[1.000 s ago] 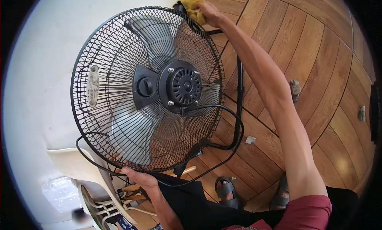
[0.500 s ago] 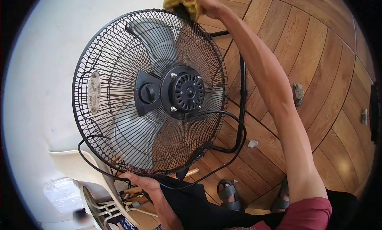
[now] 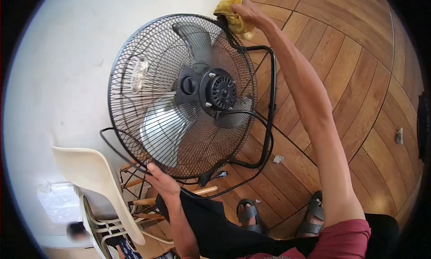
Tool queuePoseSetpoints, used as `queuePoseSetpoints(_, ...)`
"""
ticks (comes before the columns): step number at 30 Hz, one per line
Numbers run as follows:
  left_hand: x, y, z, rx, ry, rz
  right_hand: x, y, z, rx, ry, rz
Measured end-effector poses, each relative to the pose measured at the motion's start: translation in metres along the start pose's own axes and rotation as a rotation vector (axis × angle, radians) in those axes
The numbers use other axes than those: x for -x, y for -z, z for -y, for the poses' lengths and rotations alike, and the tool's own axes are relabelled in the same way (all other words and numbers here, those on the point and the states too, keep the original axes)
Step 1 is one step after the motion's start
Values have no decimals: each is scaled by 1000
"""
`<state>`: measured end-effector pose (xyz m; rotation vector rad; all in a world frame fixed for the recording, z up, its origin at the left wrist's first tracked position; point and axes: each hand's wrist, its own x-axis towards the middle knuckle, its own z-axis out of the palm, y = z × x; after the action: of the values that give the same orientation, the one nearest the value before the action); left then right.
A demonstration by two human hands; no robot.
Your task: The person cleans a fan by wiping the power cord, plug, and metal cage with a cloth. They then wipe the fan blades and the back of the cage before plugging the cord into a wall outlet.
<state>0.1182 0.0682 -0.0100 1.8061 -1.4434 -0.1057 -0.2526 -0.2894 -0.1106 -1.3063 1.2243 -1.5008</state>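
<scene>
A large black fan (image 3: 191, 85) with a round wire guard and grey blades stands tilted before me, its back and motor housing (image 3: 223, 92) facing my way. My left hand (image 3: 165, 185) grips the lower rim of the guard, thumb on the near side and the other fingers mostly hidden. At the upper right edge, my right hand (image 3: 251, 13) is closed on a yellow cloth (image 3: 233, 19), which lies against the rim and the stand's pivot. The tubular black stand (image 3: 273, 88) curves along the fan's right side, and a black cord (image 3: 253, 180) loops below.
A cream chair (image 3: 96, 169) stands at lower left beside wooden legs (image 3: 150, 200) and a clear plastic bag (image 3: 58, 200). Another person is partly visible there. A white wall (image 3: 67, 79) rises on the left. Scraps (image 3: 278, 159) lie on the wood-patterned floor (image 3: 332, 48).
In view, the fan has shifted right and turned slightly. My right hand and the cloth appear further right and lower along the rim; my left hand appears higher, still at the guard.
</scene>
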Motion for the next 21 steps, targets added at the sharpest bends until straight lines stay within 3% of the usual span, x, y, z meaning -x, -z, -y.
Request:
queuePoseSetpoints(1,1,2,0,-45,7,-15,5,6,17,170,-25,26)
queuePoseSetpoints(2,2,0,-3,-136,42,-95,4,-1,21,197,123,-152)
queuePoseSetpoints(3,1,-1,-7,-114,43,-61,2,-1,25,-77,266,-161)
queuePoseSetpoints(5,5,2,-16,-86,61,20,10,-4,42,-105,328,-89)
queuePoseSetpoints(6,8,0,-12,-317,136,-102,21,-7,45,78,234,51)
queuePoseSetpoints(7,9,-1,-14,-233,65,-57,26,-5,53,266,149,182)
queuePoseSetpoints(8,7,-1,-19,-146,-11,-16,21,-17,27,338,310,83)
queuePoseSetpoints(9,3,-1,-23,-58,-92,19,30,-9,40,443,319,87)
queuePoseSetpoints(11,-1,1,-17,-41,-51,42,41,4,67,953,178,107)
queuePoseSetpoints(14,1,7,-12,-92,71,62,23,25,61,776,-20,259)
queuePoseSetpoints(17,3,-1,-21,-39,-20,16,25,19,47,409,240,-77)
queuePoseSetpoints(18,3,-3,-20,-32,-42,15,19,11,47,446,300,-132)
queuePoseSetpoints(21,1,-4,-18,-23,-97,2,25,-2,50,631,279,80)
